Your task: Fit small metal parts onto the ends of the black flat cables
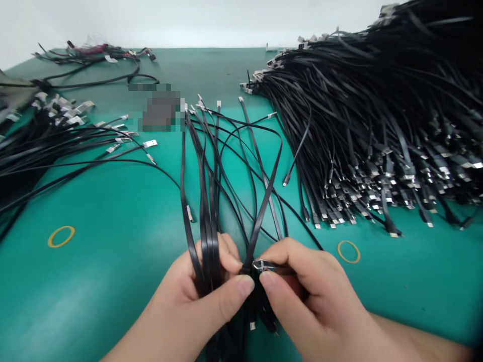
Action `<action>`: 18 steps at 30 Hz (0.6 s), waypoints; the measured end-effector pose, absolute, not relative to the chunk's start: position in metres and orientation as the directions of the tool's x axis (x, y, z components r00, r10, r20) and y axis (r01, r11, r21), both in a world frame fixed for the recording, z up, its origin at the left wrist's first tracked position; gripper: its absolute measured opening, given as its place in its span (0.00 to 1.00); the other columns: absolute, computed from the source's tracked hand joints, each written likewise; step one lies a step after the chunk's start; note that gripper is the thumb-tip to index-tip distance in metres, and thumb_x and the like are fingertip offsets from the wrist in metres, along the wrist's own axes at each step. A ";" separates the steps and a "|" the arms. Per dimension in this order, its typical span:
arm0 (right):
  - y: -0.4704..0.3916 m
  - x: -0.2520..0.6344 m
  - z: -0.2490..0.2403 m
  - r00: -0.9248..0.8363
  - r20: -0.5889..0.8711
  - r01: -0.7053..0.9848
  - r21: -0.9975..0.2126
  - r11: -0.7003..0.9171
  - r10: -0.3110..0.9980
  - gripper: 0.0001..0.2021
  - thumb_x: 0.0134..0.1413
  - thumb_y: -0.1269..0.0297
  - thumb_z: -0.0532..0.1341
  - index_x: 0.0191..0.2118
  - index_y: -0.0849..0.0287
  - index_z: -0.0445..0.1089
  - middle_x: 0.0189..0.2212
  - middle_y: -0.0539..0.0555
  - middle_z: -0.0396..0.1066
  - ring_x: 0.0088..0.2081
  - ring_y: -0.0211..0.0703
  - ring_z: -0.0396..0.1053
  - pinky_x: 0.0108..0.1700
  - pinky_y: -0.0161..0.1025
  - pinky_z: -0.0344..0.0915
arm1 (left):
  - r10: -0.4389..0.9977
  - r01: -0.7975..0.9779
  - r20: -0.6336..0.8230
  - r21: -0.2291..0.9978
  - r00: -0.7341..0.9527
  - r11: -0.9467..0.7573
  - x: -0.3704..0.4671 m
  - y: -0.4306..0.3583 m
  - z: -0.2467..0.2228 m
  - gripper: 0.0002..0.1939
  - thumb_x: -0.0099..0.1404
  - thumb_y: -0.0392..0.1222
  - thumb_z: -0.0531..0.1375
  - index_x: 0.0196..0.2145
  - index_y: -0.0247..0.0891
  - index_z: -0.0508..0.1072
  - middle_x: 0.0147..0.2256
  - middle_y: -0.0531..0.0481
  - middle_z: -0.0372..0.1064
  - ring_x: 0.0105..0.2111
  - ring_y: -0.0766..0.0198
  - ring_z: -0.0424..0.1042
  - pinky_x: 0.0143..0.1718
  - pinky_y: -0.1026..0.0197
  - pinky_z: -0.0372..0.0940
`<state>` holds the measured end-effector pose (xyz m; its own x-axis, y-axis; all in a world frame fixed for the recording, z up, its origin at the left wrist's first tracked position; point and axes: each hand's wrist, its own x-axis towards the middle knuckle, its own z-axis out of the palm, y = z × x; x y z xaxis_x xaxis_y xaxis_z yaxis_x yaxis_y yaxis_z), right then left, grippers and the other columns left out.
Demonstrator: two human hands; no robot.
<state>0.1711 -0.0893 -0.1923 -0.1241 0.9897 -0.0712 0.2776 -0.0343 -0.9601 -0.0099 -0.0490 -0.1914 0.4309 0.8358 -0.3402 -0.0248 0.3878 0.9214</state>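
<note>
Several flat black USB cables [208, 221] run through my left hand [211, 286], which is closed around them. Between its thumb and forefinger it pinches one flat cable [260, 221] near a thick black part. My right hand [305, 291] is closed on a small shiny metal tool that looks like a nail clipper [264, 265]. The tool's tip is right beside the pinched cable; I cannot tell whether they touch. Below the hands, cable ends hang down, one with a silver plug [252, 326]. My fingers hide part of the tool.
A large heap of black cables [362, 110] fills the right side. More cables with silver USB plugs [60, 130] lie at the left. Two yellow rings [61, 236] lie on the green table [113, 281]. Tangled wires [101, 53] lie at the back left, near a blurred-out dark patch.
</note>
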 end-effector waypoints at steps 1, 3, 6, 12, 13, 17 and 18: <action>-0.089 0.171 -0.193 -0.122 -0.071 0.284 -0.958 -0.034 0.990 0.09 0.64 0.59 0.56 0.33 0.54 0.67 0.17 0.46 0.61 0.17 0.34 0.57 0.16 0.31 0.51 | 0.836 -0.021 -0.340 0.922 0.431 0.386 -0.010 -0.049 -0.192 0.11 0.60 0.43 0.68 0.30 0.42 0.67 0.27 0.59 0.57 0.21 0.73 0.57 0.21 0.69 0.56; -0.090 0.171 -0.193 -0.114 -0.060 0.299 -0.954 -0.023 0.992 0.08 0.64 0.60 0.57 0.34 0.54 0.67 0.17 0.46 0.61 0.17 0.34 0.58 0.16 0.31 0.52 | 0.839 -0.018 -0.332 0.927 0.430 0.376 -0.010 -0.049 -0.192 0.11 0.61 0.43 0.67 0.30 0.43 0.66 0.27 0.59 0.57 0.21 0.73 0.57 0.22 0.69 0.57; -0.089 0.170 -0.193 -0.107 -0.024 0.345 -0.939 0.015 0.994 0.06 0.63 0.62 0.57 0.34 0.54 0.68 0.18 0.46 0.63 0.18 0.33 0.59 0.18 0.30 0.54 | 0.845 -0.006 -0.317 0.935 0.431 0.354 -0.011 -0.048 -0.192 0.11 0.61 0.43 0.67 0.30 0.43 0.66 0.28 0.58 0.57 0.21 0.73 0.57 0.22 0.68 0.57; -0.090 0.170 -0.192 -0.106 -0.044 0.362 -0.932 -0.003 0.993 0.07 0.64 0.61 0.57 0.34 0.54 0.68 0.18 0.45 0.63 0.18 0.33 0.58 0.19 0.30 0.54 | 0.847 0.022 -0.323 0.938 0.421 0.347 -0.011 -0.049 -0.190 0.12 0.61 0.43 0.67 0.30 0.42 0.66 0.28 0.58 0.58 0.21 0.72 0.57 0.21 0.68 0.57; -0.090 0.170 -0.191 -0.113 -0.066 0.346 -0.938 -0.023 0.991 0.07 0.64 0.61 0.56 0.34 0.54 0.67 0.18 0.45 0.63 0.18 0.33 0.59 0.19 0.30 0.54 | 0.846 0.023 -0.338 0.932 0.413 0.361 -0.011 -0.049 -0.190 0.11 0.61 0.43 0.67 0.30 0.42 0.66 0.28 0.58 0.58 0.22 0.72 0.57 0.22 0.68 0.57; -0.090 0.170 -0.190 -0.132 -0.121 0.301 -0.951 -0.076 0.984 0.07 0.65 0.62 0.55 0.34 0.55 0.66 0.18 0.45 0.63 0.19 0.33 0.60 0.20 0.30 0.56 | 0.847 0.001 -0.364 0.919 0.387 0.394 -0.010 -0.051 -0.188 0.12 0.62 0.43 0.67 0.30 0.42 0.66 0.30 0.58 0.57 0.23 0.72 0.57 0.23 0.69 0.57; -0.090 0.170 -0.191 -0.134 -0.122 0.293 -0.953 -0.078 0.983 0.08 0.65 0.62 0.55 0.34 0.55 0.66 0.18 0.45 0.63 0.19 0.33 0.60 0.20 0.30 0.56 | 0.848 -0.008 -0.359 0.920 0.391 0.393 -0.010 -0.051 -0.188 0.12 0.62 0.43 0.67 0.30 0.41 0.65 0.30 0.58 0.57 0.23 0.72 0.57 0.23 0.69 0.57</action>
